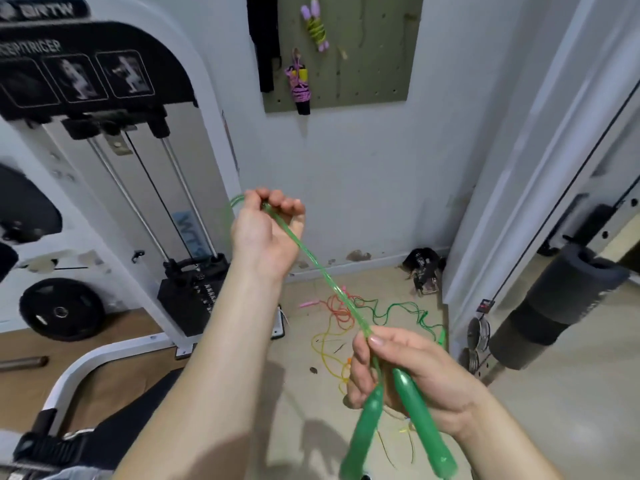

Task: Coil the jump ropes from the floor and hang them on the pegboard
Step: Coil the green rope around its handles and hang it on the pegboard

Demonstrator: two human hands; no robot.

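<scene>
A green jump rope (313, 261) stretches taut between my two hands. My right hand (412, 372) grips both green handles (415, 420), which point down toward me. My left hand (268, 226) is raised and closed on the folded strands of the cord, and a loop sticks out past its fingers at the left. Loose jump ropes (349, 320) in orange, yellow and green lie tangled on the floor below. On the olive pegboard (374, 64) hang a coiled yellow-green rope with lilac handles (317, 27) and a coiled pink rope with black handles (299, 88).
A white weight-stack machine (138, 168) stands at the left with a black weight plate (62, 310) beside it. A black foam roller pad (557, 306) and a white frame stand at the right. A dark strap (265, 39) hangs at the pegboard's left edge. Small black hardware (424, 268) lies by the wall.
</scene>
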